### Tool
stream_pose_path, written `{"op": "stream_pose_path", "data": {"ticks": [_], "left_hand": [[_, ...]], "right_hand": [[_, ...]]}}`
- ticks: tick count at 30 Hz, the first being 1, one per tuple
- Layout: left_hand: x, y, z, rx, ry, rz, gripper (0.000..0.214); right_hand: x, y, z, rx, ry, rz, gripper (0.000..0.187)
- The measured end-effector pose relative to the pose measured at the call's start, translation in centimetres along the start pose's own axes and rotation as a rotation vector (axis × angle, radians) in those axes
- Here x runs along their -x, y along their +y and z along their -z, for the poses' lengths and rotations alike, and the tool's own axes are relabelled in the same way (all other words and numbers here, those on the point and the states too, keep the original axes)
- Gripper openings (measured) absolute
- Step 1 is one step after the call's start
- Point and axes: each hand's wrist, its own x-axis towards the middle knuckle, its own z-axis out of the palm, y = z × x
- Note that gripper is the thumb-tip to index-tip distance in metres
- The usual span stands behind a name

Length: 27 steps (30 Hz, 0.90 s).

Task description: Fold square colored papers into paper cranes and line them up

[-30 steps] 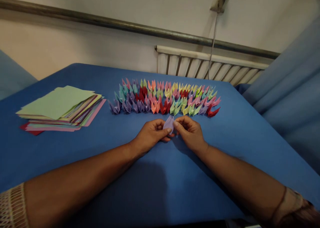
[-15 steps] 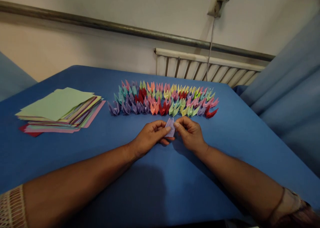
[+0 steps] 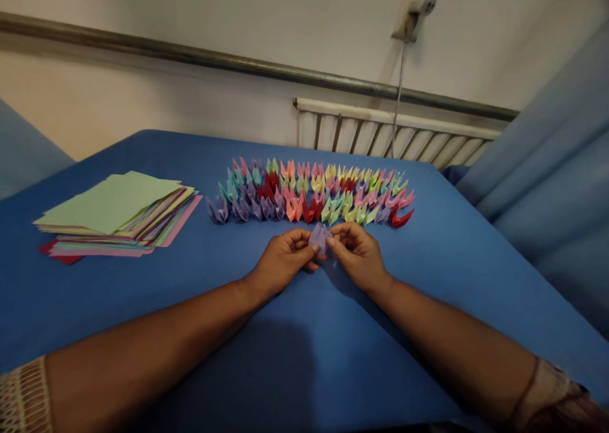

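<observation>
Between my hands is a small folded piece of lilac paper (image 3: 318, 238), held just above the blue tabletop. My left hand (image 3: 287, 257) pinches its left side, thumb in front and fingers behind. On the right side, my right hand (image 3: 358, 253) grips the paper between thumb and forefinger. My fingertips cover part of its edges, so its full shape is hidden. Right behind it stand rows of folded paper cranes (image 3: 311, 195) in purple, red, orange, pink, yellow, green and blue.
A stack of coloured paper sheets (image 3: 114, 208), light green on top, lies at the left of the blue table (image 3: 228, 369). Beyond the table are a metal rail (image 3: 247, 66), a white radiator (image 3: 356, 113) and a corded wall socket (image 3: 410, 19). A blue curtain (image 3: 552, 167) hangs at right.
The lilac paper has turned and its shape has altered, now wider at the top, in both hands' grip. My right thumb has moved slightly left across it. The view has tilted up slightly.
</observation>
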Motion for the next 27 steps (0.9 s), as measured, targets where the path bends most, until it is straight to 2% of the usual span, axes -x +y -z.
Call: {"op": "stream_pose_path", "data": {"ticks": [4,7,9,18,27], "left_hand": [[-0.17,0.02,0.05,-0.007,0.034,-0.014,0.024],[-0.25,-0.02,0.07,0.010,0.036,-0.027,0.025],[-0.25,-0.08,0.03,0.019,0.028,-0.041,0.026],[0.27,0.48,-0.23,-0.031,-0.035,-0.062,0.023],[-0.16,-0.33,-0.13,-0.054,-0.014,-0.117,0.019]], "right_hand": [[0.44,-0.25,0.10,0.113,0.054,0.116,0.011],[0.75,-0.49,0.15,0.231,0.002,0.244,0.003],[0.83,-0.48,0.13,0.265,-0.036,0.273,0.010],[0.78,0.00,-0.23,0.182,-0.010,0.109,0.016],[0.73,-0.12,-0.36,0.097,-0.052,0.061,0.019]]}}
